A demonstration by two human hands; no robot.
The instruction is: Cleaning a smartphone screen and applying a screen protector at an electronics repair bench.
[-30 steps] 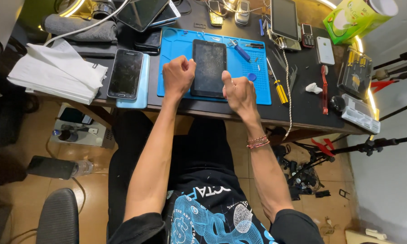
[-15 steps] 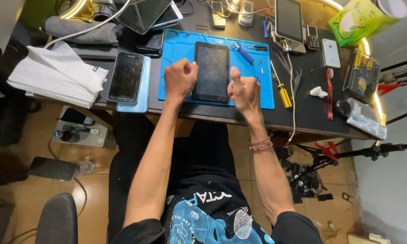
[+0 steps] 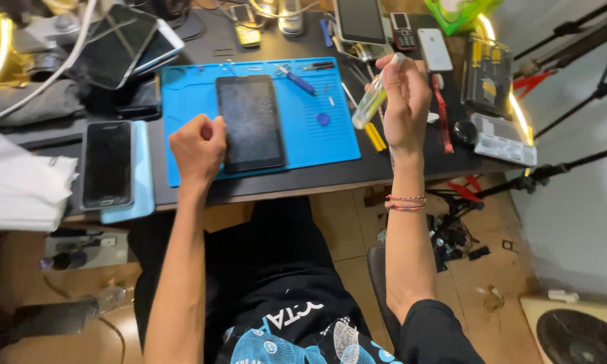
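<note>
A dark tablet (image 3: pixel 251 121) lies face up on a blue work mat (image 3: pixel 317 138) on a black desk. My left hand (image 3: pixel 197 146) is a closed fist resting on the mat against the tablet's left edge. My right hand (image 3: pixel 406 101) is raised above the desk's right side and grips a small clear bottle with yellowish liquid (image 3: pixel 372 100), tilted with its cap up. A blue-handled tool (image 3: pixel 296 79) and a small blue pick (image 3: pixel 323 119) lie on the mat right of the tablet.
A dark phone (image 3: pixel 106 164) lies on a light blue pad at the left, beside folded white cloth (image 3: pixel 20 189). More phones and tablets (image 3: pixel 360 20) crowd the desk's back. A yellow screwdriver (image 3: pixel 374 137), a red tool (image 3: pixel 442 114) and a clear parts box (image 3: pixel 504 138) lie at the right.
My right hand left the tablet's right edge, moved right and up, and now holds the small bottle. My left fist stays by the tablet. The view moved closer.
</note>
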